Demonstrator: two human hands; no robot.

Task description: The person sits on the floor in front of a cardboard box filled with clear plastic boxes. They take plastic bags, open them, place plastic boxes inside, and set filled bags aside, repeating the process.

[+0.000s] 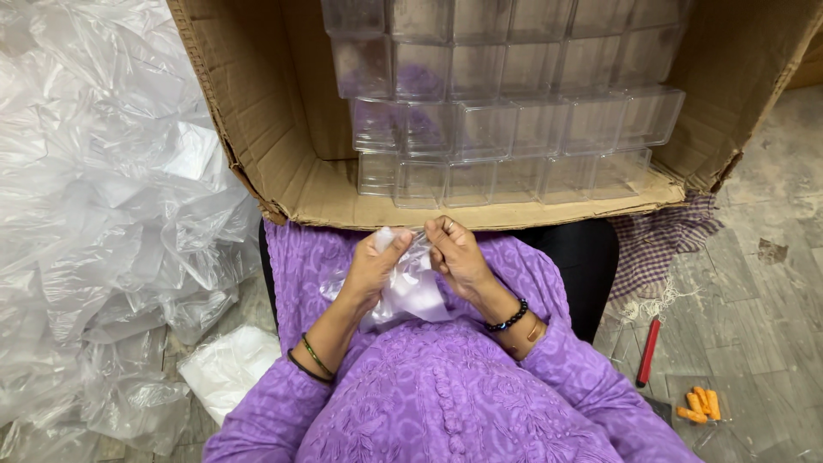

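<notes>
Plastic bag [411,287] in both hands, above tiled floor [754,291].

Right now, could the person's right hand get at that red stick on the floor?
Probably yes: the red stick lies uncovered on the floor beside that arm, but the right hand grips a clear plastic bag with the left hand.

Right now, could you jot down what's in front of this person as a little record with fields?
Left hand: left hand pinches one edge of the clear plastic bag
Right hand: right hand pinches the bag's other edge, grip closed
Ahead: cardboard box on its side, stacked with clear plastic containers
Left side: heap of crumpled plastic sheeting
Right side, on the floor: red stick-like tool, small orange pieces, checked cloth
Clothing: purple embroidered garment, bangles on both wrists
</notes>
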